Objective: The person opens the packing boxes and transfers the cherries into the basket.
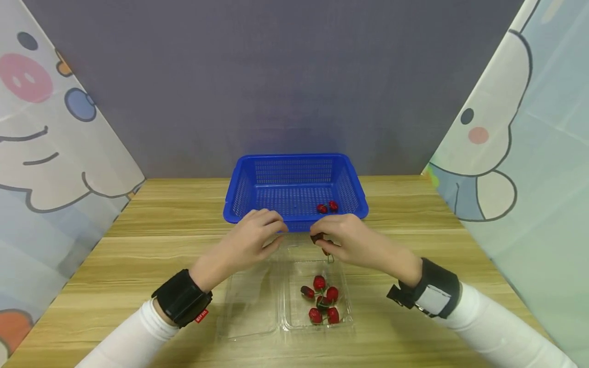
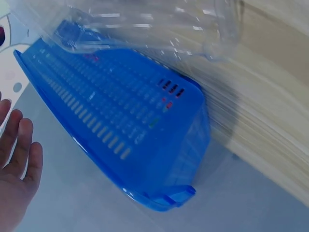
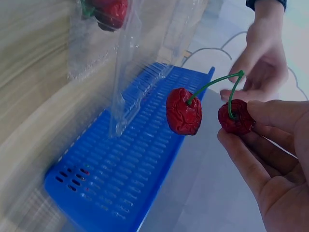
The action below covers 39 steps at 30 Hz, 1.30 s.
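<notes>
Between thumb and fingers, my right hand (image 1: 352,239) pinches one cherry (image 3: 235,117) of a joined pair. Its twin, a wrinkled dark red cherry (image 3: 184,111), dangles from the shared green stem (image 3: 216,81). This pair hangs above the far part of a clear plastic clamshell box (image 1: 252,332). In the box's right half lie several red cherries (image 1: 332,294) with green stems. My left hand (image 1: 253,235) hovers over the box's left side, fingers loosely bent and holding nothing. Behind both hands stands a blue plastic basket (image 1: 233,197) with two cherries (image 1: 327,207) at its right front.
Everything stands on a wood-grain table (image 1: 179,214). A grey panel (image 1: 285,76) rises behind the basket, with cartoon-printed sheets (image 1: 547,153) along both sides. The basket's front rim is close behind the hands.
</notes>
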Available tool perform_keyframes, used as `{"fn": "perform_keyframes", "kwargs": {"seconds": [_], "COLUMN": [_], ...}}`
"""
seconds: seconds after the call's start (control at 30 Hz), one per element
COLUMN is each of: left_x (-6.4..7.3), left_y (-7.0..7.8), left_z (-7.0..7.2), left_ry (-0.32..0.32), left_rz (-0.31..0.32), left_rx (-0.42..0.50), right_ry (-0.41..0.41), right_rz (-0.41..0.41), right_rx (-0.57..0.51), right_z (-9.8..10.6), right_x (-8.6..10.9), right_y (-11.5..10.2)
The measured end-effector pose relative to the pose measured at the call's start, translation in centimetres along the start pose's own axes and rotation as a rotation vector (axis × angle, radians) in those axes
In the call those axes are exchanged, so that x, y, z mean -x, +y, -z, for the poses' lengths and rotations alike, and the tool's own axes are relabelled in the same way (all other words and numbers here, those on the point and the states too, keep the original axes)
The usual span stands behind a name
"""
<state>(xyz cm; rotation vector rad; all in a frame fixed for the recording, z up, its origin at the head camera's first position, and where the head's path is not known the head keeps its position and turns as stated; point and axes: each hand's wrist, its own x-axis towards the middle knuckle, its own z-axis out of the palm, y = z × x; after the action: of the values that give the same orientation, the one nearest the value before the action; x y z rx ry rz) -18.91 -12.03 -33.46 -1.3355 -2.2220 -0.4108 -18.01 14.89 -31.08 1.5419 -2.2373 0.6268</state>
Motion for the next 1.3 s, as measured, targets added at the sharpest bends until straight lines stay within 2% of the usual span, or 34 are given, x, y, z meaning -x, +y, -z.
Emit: {"fn": "perform_keyframes", "kwargs": {"seconds": [0.37,0.67,0.83,1.07,1.3], "left_x": [-0.2,-0.4,-0.8,-1.5,-2.1], "left_y": [2.5,5.1,5.7,6.3,6.8], "left_z": [-1.1,-2.8,-3.1,-3.2,-3.2], "left_ry": [-0.083,-0.207,-0.257,-0.388,-0.446], "left_rz": [-0.070,-0.060,-0.068,-0.059,-0.058], "left_rx": [0.000,-0.015,0.015,0.057,0.034], "right_ry": [0.027,0.063,0.067,0.071,0.088], "right_rz": [-0.029,-0.055,-0.061,-0.087,-0.093], "right_rx": [0.023,0.004,-0.004,0.011,0.033], "right_z": [1.3,2.1,2.3,2.6,2.6], "right_x": [-0.4,-0.9,-1.1,-1.3,-1.7], "right_y": [0.5,1.0,1.1,1.6,2.3]}}
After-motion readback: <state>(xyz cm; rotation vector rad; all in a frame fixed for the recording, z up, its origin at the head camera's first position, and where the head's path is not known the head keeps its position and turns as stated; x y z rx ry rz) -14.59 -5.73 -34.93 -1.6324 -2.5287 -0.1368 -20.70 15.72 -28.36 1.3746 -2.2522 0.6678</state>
